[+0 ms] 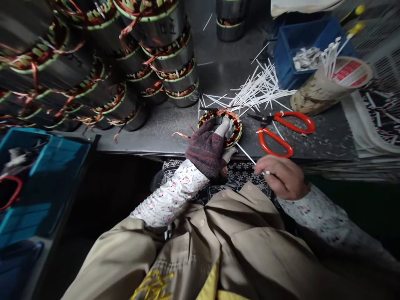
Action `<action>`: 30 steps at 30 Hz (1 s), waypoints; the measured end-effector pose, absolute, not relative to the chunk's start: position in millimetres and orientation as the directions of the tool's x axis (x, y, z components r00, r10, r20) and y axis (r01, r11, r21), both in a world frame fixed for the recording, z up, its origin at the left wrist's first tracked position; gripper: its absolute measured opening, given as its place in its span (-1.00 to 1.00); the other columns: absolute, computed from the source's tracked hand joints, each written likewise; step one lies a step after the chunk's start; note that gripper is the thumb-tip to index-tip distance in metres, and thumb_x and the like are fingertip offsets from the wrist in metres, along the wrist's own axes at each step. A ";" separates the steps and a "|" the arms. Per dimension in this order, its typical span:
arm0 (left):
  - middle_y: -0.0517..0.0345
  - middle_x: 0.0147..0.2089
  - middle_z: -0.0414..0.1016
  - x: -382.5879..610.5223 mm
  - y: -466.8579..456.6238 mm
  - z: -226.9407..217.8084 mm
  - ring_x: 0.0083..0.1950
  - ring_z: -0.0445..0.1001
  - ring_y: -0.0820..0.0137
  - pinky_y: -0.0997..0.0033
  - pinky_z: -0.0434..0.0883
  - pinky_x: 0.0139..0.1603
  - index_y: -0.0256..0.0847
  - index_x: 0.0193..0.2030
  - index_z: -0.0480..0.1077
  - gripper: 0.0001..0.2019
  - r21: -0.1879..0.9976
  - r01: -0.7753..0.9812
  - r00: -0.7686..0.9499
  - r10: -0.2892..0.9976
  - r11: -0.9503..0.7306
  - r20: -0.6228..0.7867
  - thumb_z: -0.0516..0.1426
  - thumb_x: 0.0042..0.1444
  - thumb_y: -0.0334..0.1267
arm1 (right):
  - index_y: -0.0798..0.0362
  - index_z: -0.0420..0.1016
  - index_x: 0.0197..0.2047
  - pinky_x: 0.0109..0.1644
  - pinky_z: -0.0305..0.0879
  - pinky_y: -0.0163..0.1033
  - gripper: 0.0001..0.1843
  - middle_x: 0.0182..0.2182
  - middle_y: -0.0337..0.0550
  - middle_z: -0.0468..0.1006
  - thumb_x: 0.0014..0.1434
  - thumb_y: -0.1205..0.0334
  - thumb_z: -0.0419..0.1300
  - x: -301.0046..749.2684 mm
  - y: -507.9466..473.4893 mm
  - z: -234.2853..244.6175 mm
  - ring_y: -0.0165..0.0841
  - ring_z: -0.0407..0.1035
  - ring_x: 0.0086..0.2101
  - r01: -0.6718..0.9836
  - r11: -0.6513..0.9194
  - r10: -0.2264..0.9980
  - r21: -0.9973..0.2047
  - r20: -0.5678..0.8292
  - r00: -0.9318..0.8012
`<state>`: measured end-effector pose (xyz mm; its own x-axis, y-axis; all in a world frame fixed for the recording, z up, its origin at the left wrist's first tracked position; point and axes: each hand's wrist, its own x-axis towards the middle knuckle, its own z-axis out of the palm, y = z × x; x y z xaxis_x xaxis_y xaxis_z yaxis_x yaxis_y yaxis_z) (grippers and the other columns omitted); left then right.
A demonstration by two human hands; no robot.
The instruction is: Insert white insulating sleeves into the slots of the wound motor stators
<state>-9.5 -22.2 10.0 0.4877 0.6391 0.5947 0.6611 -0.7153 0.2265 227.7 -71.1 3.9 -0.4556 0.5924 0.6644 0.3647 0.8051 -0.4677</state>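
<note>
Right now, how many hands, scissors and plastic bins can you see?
Hands: 2 (gloved left hand on a copper-wound stator; bare right hand pinching a white plastic strip)
Scissors: 1 (red-handled scissors)
Bins: 2 (blue bin, teal bin)
Total: 5

**Both hands working just off the worktop's front edge**
Left hand, in a dark knit glove, is bearing down; right hand is pinching thumb against fingers, wrist angling inward.
</note>
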 end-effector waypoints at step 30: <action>0.13 0.01 0.66 -7.3 -18.5 20.2 0.15 0.58 0.36 0.11 0.47 0.33 -0.10 -0.02 0.53 -0.80 0.448 0.557 0.476 0.711 -0.699 0.518 0.08 0.38 -0.25 | 0.00 0.33 -0.55 -0.46 0.10 -0.21 -0.67 -0.59 -0.26 0.34 0.27 0.19 0.15 179.0 -47.3 43.1 -0.41 0.22 -0.55 0.533 0.475 0.879 -0.700 0.402 -0.256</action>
<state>-7.3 -18.5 20.2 0.4760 0.7108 0.5179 0.5570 -0.6994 0.4479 179.0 -47.3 43.1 -0.2555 0.8794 0.4018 0.5330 0.4749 -0.7003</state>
